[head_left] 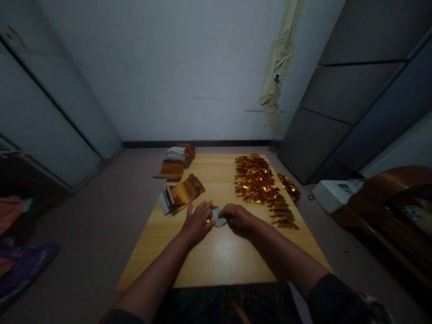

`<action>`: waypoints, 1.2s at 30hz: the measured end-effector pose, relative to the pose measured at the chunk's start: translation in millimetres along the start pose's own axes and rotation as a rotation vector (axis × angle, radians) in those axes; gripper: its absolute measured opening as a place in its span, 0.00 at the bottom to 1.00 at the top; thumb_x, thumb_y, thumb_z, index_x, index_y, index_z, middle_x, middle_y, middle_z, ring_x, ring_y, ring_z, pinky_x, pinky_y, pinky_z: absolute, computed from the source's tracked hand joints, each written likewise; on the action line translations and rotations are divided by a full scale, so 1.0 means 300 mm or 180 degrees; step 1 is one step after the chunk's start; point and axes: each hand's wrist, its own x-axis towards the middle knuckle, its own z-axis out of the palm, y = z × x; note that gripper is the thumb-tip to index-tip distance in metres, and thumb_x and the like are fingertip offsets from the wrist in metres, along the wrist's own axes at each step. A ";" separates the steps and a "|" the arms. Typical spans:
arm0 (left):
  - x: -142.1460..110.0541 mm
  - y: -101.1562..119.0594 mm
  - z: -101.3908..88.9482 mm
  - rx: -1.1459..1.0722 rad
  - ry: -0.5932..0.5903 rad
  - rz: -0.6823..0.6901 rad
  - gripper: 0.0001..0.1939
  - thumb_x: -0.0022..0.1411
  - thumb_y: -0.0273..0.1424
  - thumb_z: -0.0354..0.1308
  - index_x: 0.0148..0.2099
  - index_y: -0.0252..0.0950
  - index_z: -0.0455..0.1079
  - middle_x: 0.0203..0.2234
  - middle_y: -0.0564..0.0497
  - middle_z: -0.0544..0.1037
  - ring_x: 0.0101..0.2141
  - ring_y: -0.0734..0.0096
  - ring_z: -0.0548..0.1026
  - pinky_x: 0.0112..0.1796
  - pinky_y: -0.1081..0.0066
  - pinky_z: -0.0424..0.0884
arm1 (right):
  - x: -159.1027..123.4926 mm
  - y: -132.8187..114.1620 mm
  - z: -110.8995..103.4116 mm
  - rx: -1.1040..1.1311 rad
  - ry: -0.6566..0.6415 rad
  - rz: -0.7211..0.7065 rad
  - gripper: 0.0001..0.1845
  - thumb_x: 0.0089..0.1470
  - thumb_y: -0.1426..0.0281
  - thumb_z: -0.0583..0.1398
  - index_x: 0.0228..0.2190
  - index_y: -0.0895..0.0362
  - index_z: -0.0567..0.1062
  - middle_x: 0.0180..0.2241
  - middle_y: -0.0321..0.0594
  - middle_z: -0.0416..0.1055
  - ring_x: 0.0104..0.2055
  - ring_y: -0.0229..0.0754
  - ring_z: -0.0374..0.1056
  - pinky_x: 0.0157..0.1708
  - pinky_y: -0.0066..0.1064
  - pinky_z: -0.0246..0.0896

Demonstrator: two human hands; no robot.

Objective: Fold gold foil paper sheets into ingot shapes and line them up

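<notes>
Though small, grey paper [219, 217] between hands [198, 223] [239, 219]

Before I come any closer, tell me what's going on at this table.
A person's left hand and right hand are both at a small grey piece on the wooden table. To the left lies a stack of curved gold sheets; to the right, rows of shiny gold pieces. How firmly they grip is unclear.

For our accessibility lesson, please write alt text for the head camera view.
Two bare hands, left and right, work a small grey paper piece on a wooden table. Curled gold foil sheets lie to the left; rows of folded gold foil pieces lie to the right.
</notes>
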 end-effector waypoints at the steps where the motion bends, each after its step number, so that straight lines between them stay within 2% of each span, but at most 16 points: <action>1: 0.000 0.000 -0.001 0.0002 -0.0001 -0.0008 0.13 0.62 0.34 0.52 0.49 0.42 0.67 0.65 0.47 0.60 0.66 0.57 0.52 0.62 0.39 0.38 | -0.004 0.004 0.006 0.0031 0.0047 -0.0124 0.24 0.36 0.83 0.53 0.35 0.56 0.78 0.35 0.36 0.72 0.41 0.39 0.67 0.44 0.28 0.60; 4: 0.001 0.000 -0.004 0.0002 -0.0056 -0.0023 0.13 0.62 0.34 0.52 0.49 0.41 0.67 0.65 0.46 0.59 0.66 0.57 0.52 0.62 0.38 0.38 | -0.007 0.023 0.018 0.0165 0.0011 -0.0300 0.18 0.40 0.81 0.56 0.31 0.55 0.79 0.34 0.36 0.70 0.40 0.39 0.66 0.43 0.28 0.60; 8: 0.002 -0.006 -0.002 -0.0012 -0.0066 -0.0024 0.17 0.62 0.34 0.53 0.54 0.42 0.65 0.65 0.45 0.59 0.66 0.56 0.52 0.62 0.38 0.38 | 0.006 0.042 0.024 0.0536 0.0049 -0.0063 0.09 0.45 0.77 0.61 0.29 0.55 0.80 0.34 0.35 0.67 0.36 0.37 0.66 0.38 0.27 0.62; 13: 0.000 -0.011 0.005 -0.0006 -0.0030 -0.0006 0.11 0.61 0.36 0.54 0.47 0.42 0.68 0.65 0.47 0.60 0.66 0.55 0.53 0.62 0.38 0.38 | 0.049 0.044 0.008 0.0824 -0.0179 0.0097 0.03 0.46 0.72 0.65 0.27 0.56 0.81 0.37 0.36 0.65 0.37 0.37 0.66 0.36 0.26 0.62; 18: -0.001 0.000 -0.005 -0.0028 -0.0012 -0.0005 0.08 0.60 0.36 0.56 0.42 0.41 0.68 0.65 0.48 0.60 0.66 0.55 0.53 0.62 0.39 0.38 | 0.087 0.038 -0.019 0.0279 -0.0417 0.0183 0.04 0.45 0.72 0.66 0.28 0.55 0.81 0.35 0.34 0.65 0.38 0.36 0.65 0.37 0.24 0.60; 27: 0.002 -0.011 0.008 -0.0004 0.0017 0.0045 0.14 0.62 0.39 0.56 0.48 0.42 0.67 0.65 0.46 0.60 0.65 0.54 0.53 0.62 0.38 0.38 | 0.103 -0.024 -0.015 -0.0918 -0.0434 0.0434 0.08 0.49 0.66 0.63 0.32 0.53 0.81 0.34 0.33 0.70 0.35 0.37 0.66 0.30 0.24 0.53; 36: 0.004 -0.007 0.008 -0.0026 -0.0042 -0.0017 0.18 0.62 0.39 0.56 0.53 0.43 0.66 0.66 0.47 0.59 0.66 0.54 0.52 0.62 0.38 0.38 | 0.106 -0.051 -0.007 -0.1237 -0.0458 0.0548 0.10 0.51 0.64 0.62 0.35 0.52 0.79 0.35 0.34 0.70 0.35 0.37 0.65 0.29 0.25 0.50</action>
